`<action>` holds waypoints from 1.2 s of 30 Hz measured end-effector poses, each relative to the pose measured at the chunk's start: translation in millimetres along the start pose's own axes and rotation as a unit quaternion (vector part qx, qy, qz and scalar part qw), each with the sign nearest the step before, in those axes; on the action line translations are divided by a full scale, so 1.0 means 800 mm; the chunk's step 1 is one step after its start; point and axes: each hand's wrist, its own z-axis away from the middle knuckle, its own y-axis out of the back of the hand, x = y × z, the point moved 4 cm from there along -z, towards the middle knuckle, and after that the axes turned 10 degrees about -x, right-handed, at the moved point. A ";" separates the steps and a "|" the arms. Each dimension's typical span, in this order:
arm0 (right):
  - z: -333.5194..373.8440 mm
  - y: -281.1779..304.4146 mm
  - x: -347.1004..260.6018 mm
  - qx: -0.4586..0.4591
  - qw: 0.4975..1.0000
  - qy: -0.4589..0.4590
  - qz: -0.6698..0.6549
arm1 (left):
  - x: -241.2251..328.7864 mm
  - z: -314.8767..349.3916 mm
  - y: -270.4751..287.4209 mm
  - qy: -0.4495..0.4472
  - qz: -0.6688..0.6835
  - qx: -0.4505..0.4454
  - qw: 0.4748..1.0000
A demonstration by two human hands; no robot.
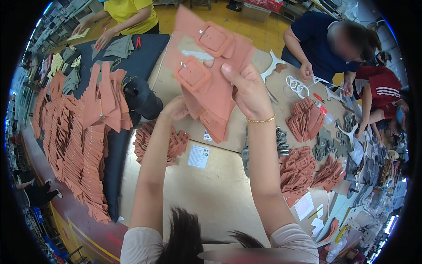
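Note:
Raised over the table is a bundle of coral fabric belt tabs (214,97) with square, fabric-covered buckles (206,81) at the upper end. My right hand (251,90) grips the bundle from the right, its thumb pressed on the front and its fingers behind. At the lower left edge, my left hand (176,108) holds the same bundle, with its fingertips partly hidden by the fabric. Below my left hand, a pile of matching coral tabs (151,143) lies on the table.
Rows of coral pieces (72,149) cover the dark padded surface (115,167) at left, near a black cylinder (143,99). More coral stacks (299,169) and grey buckles (279,143) sit at right. Co-workers, one in yellow (132,15) and one in navy (314,37), work across the table.

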 end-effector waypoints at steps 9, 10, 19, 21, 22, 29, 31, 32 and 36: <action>0.074 0.121 0.170 0.131 0.976 -0.172 -0.020 | -0.029 -0.034 0.056 -0.072 0.005 -0.145 0.987; 0.087 0.137 0.187 0.151 0.961 -0.228 0.030 | -0.030 -0.033 0.057 -0.062 0.076 -0.114 0.989; 0.107 0.110 0.155 0.297 0.784 -0.035 0.545 | -0.012 -0.013 0.038 0.029 0.304 -0.166 0.938; 0.095 0.073 0.155 0.225 0.755 -0.012 0.615 | -0.017 -0.017 0.043 0.035 0.294 -0.137 0.945; 0.085 0.056 0.161 0.166 0.760 -0.013 0.629 | -0.020 -0.017 0.047 0.026 0.276 -0.113 0.954; 0.048 0.040 0.183 0.130 0.697 -0.002 0.705 | -0.025 -0.009 0.047 -0.013 0.283 -0.055 0.958; 0.054 0.043 0.189 0.107 0.716 0.011 0.690 | -0.026 -0.007 0.045 -0.005 0.295 -0.043 0.955; 0.058 0.042 0.191 0.097 0.720 0.041 0.686 | -0.027 -0.007 0.047 0.011 0.297 -0.003 0.955; 0.079 0.061 0.178 0.194 0.771 0.089 0.600 | -0.020 -0.003 0.038 0.011 0.195 0.008 0.981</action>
